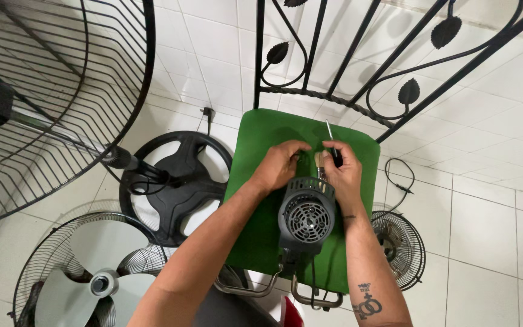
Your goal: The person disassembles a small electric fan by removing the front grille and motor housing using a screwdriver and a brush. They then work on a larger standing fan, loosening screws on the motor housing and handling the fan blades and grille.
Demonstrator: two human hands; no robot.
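Taking the green padded chair seat as my landmark and reading from the left: far off to its left a wire fan guard curves in thin dark rods. Below that lies a fan with pale grey blades inside its cage. Just beside the seat's left edge sits a round black plastic fan base, spoked like a wheel.

On the seat, my left hand curls its fingers onto the top of the dark ribbed fan motor housing, whose round vented grille faces up at me. My right hand is closed around a slim screwdriver with a black handle and shiny metal shaft, at the housing's top right. Right of the seat, a small wire fan cage rests on the glossy white tiles.
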